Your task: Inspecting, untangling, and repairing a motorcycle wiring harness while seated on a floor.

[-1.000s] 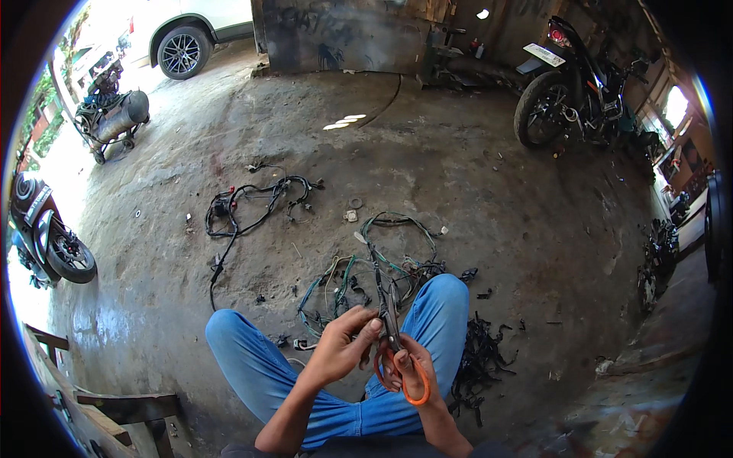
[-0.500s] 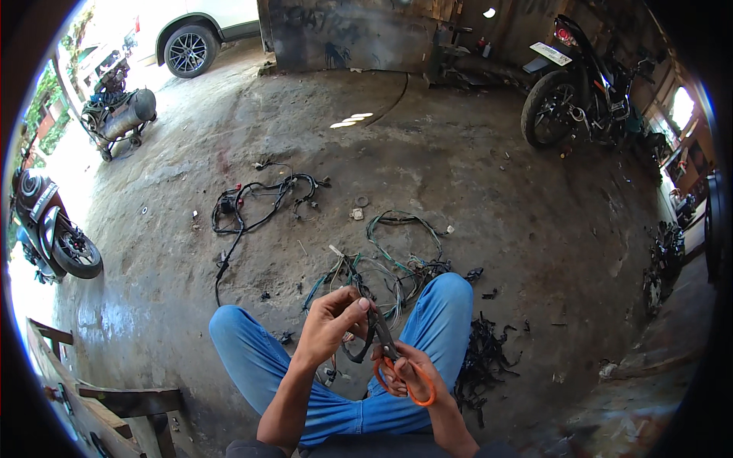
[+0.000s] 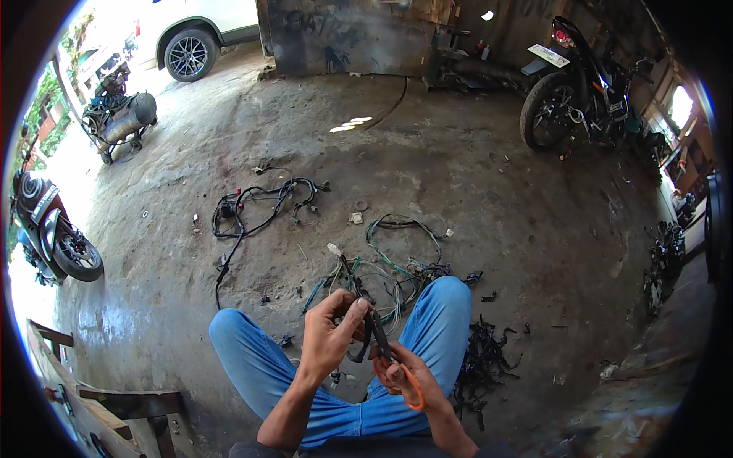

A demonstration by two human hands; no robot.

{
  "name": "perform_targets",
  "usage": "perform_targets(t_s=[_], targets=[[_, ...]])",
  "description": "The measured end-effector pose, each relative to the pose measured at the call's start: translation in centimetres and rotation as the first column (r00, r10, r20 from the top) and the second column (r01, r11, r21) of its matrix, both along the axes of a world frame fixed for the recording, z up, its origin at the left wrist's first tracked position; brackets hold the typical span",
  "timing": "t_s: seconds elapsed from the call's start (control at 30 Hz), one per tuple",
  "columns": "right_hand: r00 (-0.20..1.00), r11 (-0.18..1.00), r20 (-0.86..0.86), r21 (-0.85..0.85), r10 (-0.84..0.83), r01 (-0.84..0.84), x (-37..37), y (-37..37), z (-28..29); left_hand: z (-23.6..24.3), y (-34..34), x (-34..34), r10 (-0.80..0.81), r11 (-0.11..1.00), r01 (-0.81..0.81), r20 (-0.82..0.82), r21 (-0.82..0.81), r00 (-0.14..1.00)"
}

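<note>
My left hand (image 3: 330, 332) pinches a dark taped section of wire harness (image 3: 357, 353) between thumb and fingers, above my jeans-clad legs (image 3: 248, 359). My right hand (image 3: 412, 382) grips orange-handled scissors (image 3: 408, 389), their dark blades pointing up against the harness beside my left fingertips; whether they cut into it I cannot tell. A pale connector (image 3: 334, 249) tops the held strand. Loose green and black wires (image 3: 393, 267) lie on the concrete floor just beyond my knees.
Another black harness (image 3: 244, 229) lies ahead-left, black scraps (image 3: 485, 351) beside my right knee. Around me are a motorcycle (image 3: 550, 107), another bike (image 3: 57, 237), a wheeled compressor (image 3: 126, 122), a white car (image 3: 210, 23) and wooden framing (image 3: 126, 401) at lower left.
Since a second ago my left hand has moved slightly up and left with the harness. The scissor blades have tilted further left, and a dark loop now hangs below my left fingers.
</note>
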State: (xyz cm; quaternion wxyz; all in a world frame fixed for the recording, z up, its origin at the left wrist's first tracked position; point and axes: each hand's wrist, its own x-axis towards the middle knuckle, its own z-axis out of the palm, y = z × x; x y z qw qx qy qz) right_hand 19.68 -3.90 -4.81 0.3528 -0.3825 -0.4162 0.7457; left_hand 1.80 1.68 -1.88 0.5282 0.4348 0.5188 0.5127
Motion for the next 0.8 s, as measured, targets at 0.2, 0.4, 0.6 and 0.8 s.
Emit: perform_targets(t_s=[0.2,0.4,0.6,0.8], targets=[[0.908,0.91,0.39,0.414,-0.151,-0.027,-0.5,0.6,1.8,-0.3,0.2,-0.5,0.009,1.0,-0.008,-0.16,0.008,0.987],[0.92,0.892,0.34,0.451,-0.193,0.02,-0.4,-0.7,0.3,-0.3,0.9,-0.9,-0.116,0.987,0.124,0.071,-0.107,0.991],[0.947,0.978,-0.248,-0.083,-0.205,0.19,-2.0,-2.2,-1.6,-3.0,1.1,1.9,-0.006,0.973,0.088,0.363,-0.212,0.932],[0.974,0.981,-0.121,-0.047,-0.191,0.187,-1.9,-2.2,-1.4,-2.5,-0.2,2.2,-0.097,0.985,0.134,0.29,-0.111,0.952]])
